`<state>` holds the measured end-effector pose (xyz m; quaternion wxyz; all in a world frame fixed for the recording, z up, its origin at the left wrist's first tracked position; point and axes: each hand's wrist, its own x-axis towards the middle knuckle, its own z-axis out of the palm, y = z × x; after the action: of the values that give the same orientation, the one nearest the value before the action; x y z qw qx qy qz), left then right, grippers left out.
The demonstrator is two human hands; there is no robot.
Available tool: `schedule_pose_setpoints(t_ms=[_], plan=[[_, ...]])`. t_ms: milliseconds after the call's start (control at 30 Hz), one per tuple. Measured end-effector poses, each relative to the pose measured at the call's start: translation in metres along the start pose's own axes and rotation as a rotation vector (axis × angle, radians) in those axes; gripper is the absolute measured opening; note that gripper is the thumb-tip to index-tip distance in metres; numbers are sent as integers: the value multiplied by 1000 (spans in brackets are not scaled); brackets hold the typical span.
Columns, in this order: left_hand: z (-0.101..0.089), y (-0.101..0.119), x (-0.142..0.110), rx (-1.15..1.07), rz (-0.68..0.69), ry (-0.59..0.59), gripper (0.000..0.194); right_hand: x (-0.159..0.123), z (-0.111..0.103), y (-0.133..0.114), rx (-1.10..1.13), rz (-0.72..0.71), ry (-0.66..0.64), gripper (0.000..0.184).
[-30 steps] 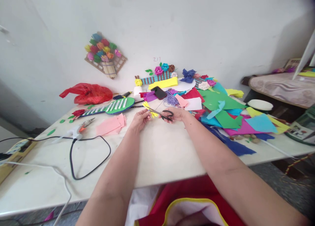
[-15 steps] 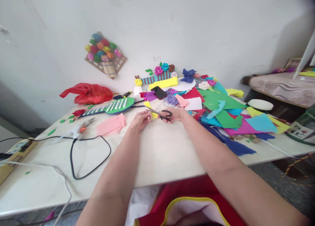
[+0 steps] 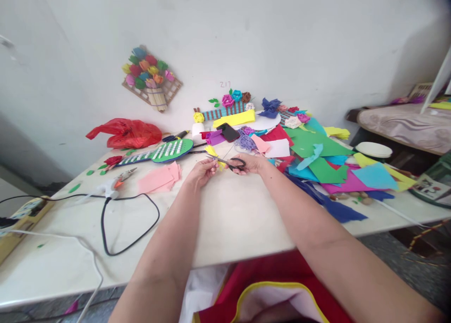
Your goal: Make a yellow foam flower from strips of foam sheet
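Scissors (image 3: 237,164) with black handles are gripped in my right hand (image 3: 248,163), their blades pointing left across a piece of yellow crepe paper (image 3: 211,150). My left hand (image 3: 204,171) pinches that yellow paper close to the blade tips. Part of the paper is hidden behind the blades and fingers. A thin thread or wire seems to run up from the scissors toward a tangle of purple yarn (image 3: 245,141). Left of my left hand lie pink paper sheets (image 3: 158,178).
A glue gun (image 3: 111,188) with a looping black cord lies at the left, near a green racket-shaped craft (image 3: 172,150) and a red plastic bag (image 3: 128,133). Coloured paper (image 3: 317,147) piles up at the right. A phone (image 3: 228,132) and a yellow paper strip (image 3: 234,119) lie behind my hands.
The scissors blades and the yellow paper between my hands have shifted slightly, and the paper looks more bunched. Both arms stay in nearly the same place.
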<state>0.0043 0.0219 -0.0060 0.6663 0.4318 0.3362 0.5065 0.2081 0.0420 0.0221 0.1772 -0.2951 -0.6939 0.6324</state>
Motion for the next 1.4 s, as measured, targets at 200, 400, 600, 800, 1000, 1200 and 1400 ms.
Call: schedule_pose_setpoints(t_ms=[200,400,600,800,1000,1200,1400], plan=[[5,4,-3,-23,-41,26,5,1,1,-1,29,-1,-3,33],[5,3,-2,-18,-101,15,6,0,3,-1,3,8,15,35],[7,3,-2,-16,-120,12,8,0,6,-2,5,-16,24,35],[8,5,-3,-38,-107,24,10,2,8,-3,92,-47,17,34],[9,7,-5,-62,-89,36,12,5,9,-2,113,-66,1,34],[10,6,-4,-61,-90,17,14,5,13,-2,71,-28,34,34],[10,7,-5,-53,-100,40,9,5,15,-5,100,-53,53,35]])
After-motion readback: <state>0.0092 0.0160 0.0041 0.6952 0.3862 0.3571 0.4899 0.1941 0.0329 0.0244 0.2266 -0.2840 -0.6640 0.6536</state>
